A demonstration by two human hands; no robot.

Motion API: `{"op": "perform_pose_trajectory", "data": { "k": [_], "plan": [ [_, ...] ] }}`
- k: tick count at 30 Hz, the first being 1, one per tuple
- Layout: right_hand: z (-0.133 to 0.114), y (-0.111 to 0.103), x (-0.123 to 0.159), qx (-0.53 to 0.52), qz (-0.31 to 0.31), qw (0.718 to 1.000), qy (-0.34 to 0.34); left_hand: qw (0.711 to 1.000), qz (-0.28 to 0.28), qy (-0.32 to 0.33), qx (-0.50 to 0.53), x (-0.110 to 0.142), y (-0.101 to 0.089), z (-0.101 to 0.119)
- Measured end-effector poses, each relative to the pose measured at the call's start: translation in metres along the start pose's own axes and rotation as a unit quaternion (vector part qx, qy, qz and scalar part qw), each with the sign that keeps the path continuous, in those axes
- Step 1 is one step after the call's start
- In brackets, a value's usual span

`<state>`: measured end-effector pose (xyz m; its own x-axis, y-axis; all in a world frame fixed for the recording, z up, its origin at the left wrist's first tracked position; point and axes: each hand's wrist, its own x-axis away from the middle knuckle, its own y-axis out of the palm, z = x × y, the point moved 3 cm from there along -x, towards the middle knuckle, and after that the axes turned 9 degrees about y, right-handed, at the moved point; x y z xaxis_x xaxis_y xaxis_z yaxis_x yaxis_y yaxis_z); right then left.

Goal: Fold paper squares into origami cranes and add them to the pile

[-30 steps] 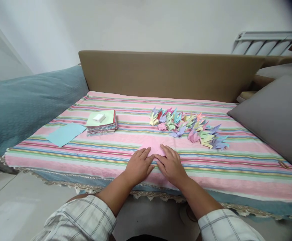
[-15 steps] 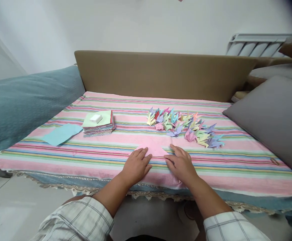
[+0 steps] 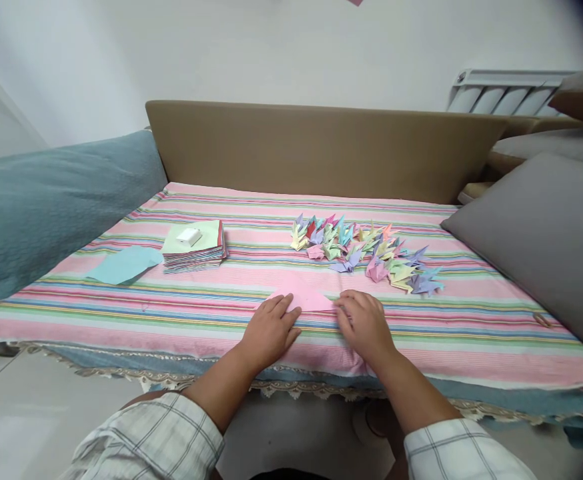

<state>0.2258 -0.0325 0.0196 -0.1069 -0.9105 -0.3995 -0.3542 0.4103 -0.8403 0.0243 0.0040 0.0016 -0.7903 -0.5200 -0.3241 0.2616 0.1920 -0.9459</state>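
A pink folded paper lies on the striped cloth near the front edge. My left hand rests flat on the paper's left corner, fingers stretched out. My right hand sits at the paper's right corner with its fingers curled down onto the edge. Behind them lies a cluster of several pastel paper cranes. A stack of coloured paper squares with a small white block on top stands at the left.
A light blue sheet lies left of the stack. A teal blanket rises on the left, a grey cushion on the right, a tan backrest behind. The floor drops off below the fringed front edge.
My right hand slid from the paper's middle to its right corner and curled its fingers. The left hand stayed on the left side. The view shifted slightly.
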Motion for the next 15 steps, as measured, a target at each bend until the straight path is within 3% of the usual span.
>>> {"op": "perform_pose_trajectory", "data": {
  "k": [3, 5, 15],
  "plan": [
    [-0.018, 0.009, 0.005, -0.039, -0.050, 0.994, -0.093, 1.000, 0.008, -0.002, 0.004, 0.000, -0.001, 0.000],
    [-0.024, 0.016, 0.007, -0.044, -0.077, 0.989, -0.115, 1.000, 0.009, -0.003, 0.004, 0.000, -0.001, 0.001],
    [-0.020, 0.025, 0.008, -0.043, -0.110, 0.988, -0.098, 0.996, -0.049, -0.073, 0.007, 0.009, -0.024, -0.009]
  ]
}}
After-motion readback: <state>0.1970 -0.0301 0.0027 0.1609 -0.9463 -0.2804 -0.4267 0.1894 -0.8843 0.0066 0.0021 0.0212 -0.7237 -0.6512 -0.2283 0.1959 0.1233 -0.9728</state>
